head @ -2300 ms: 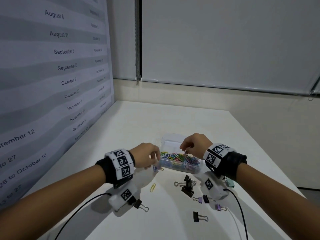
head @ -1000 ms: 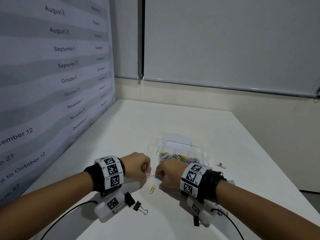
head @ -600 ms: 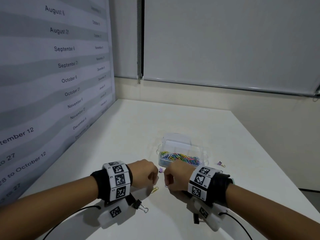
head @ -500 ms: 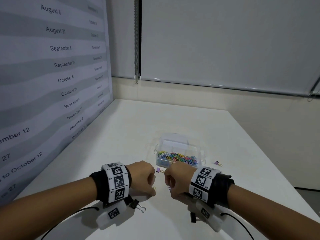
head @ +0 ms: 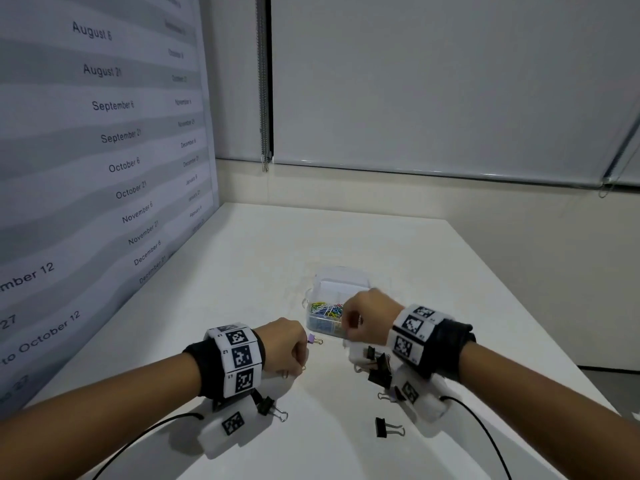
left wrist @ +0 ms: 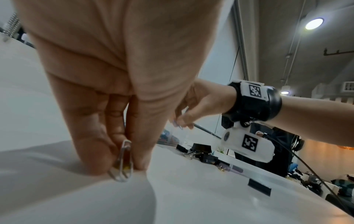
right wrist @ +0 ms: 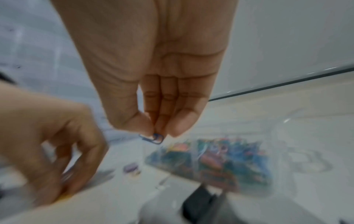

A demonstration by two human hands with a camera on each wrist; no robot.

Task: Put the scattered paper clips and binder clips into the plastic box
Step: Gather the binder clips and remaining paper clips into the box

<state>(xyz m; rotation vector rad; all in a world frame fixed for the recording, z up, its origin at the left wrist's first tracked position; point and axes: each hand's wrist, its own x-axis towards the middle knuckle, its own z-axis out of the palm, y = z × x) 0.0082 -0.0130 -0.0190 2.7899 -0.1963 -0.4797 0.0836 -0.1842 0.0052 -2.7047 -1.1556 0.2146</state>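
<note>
A clear plastic box [head: 323, 315] [right wrist: 214, 160] full of coloured paper clips sits mid-table. My right hand [head: 349, 332] [right wrist: 155, 134] hovers at its near edge and pinches a blue paper clip [right wrist: 152, 138]. My left hand [head: 299, 363] [left wrist: 124, 168] is down on the white table [head: 249, 258], pinching a silver paper clip [left wrist: 123, 162] against it, with a yellow clip [head: 303, 368] at the fingertips. A purple binder clip [head: 313, 339] lies between the hands. Black binder clips [head: 379, 365] lie under my right wrist.
More black binder clips lie near the front: one [head: 272, 408] below my left wrist, one [head: 386, 427] to the right of it. A small purple clip [head: 389, 396] sits by my right wrist camera. A wall chart [head: 104, 168] stands along the table's left side.
My right hand has lifted from the table beside my left hand and moved right to the box with a blue clip. My left hand stays low on the table over a clip.
</note>
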